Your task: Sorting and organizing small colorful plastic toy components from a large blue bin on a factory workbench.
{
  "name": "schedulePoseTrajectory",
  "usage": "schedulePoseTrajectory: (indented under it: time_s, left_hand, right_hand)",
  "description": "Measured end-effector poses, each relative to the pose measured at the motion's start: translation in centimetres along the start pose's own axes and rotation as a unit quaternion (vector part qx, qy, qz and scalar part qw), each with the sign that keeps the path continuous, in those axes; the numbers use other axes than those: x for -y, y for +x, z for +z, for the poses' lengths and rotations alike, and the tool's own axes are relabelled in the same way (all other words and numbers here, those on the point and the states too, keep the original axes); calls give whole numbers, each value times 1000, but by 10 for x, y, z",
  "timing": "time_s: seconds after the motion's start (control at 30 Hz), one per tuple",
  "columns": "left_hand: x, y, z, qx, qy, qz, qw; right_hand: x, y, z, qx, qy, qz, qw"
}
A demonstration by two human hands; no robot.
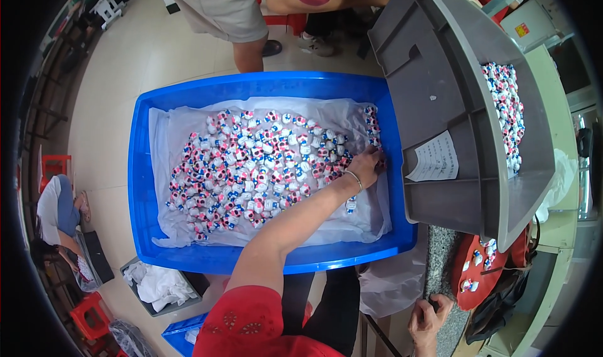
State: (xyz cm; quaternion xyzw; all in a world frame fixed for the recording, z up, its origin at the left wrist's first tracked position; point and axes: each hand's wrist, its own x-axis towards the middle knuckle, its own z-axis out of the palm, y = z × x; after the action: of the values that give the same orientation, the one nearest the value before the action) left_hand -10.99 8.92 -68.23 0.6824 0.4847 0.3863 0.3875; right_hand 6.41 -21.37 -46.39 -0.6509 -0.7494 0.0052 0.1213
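Our left hand (363, 170) among the figurines (251, 162), our right beside the counter (439, 256)

We have the small figurines, white with pink, blue and dark parts, spread in a broad, crowded layer in a blue bin (270, 266). They lie on a thin white sheet (370, 228) that covers the bin's floor and climbs its sides in creases. Our left arm crosses the near rim, a band (355, 180) round its wrist, and the hand is at the right end of the layer, just below a short strip of figurines along that side. Its fingers (380, 159) are bent downward and close together; we cannot tell whether they grip a figurine.

Our right hand is low on the right, outside the bin and near the speckled grey counter. Its fingers (445, 303) are curled, with a narrow gap at most, and we cannot tell whether anything is between them.

At the bin's right we see a large grey crate (440, 87), tilted, with a written paper (435, 158) on its side and more figurines visible inside. Below it, a red tray (463, 256) carries a few others. To our left, a smaller grey bin (195, 296) on the floor (107, 115) holds crumpled white sheeting (160, 286). Beyond the far rim stands a person in beige shorts (220, 11).
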Motion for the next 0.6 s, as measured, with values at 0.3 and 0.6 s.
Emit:
schedulePoseTrajectory:
  time_s: [0.3, 0.6]
  left_hand:
    - [-3, 4, -1, 117, 177, 4, 977]
    - [-15, 4, -16, 17, 142, 56, 988]
  right_hand:
    - [-1, 1, 3, -3, -6, 1, 1000]
    - [-7, -3, -10, 3, 12, 11, 1000]
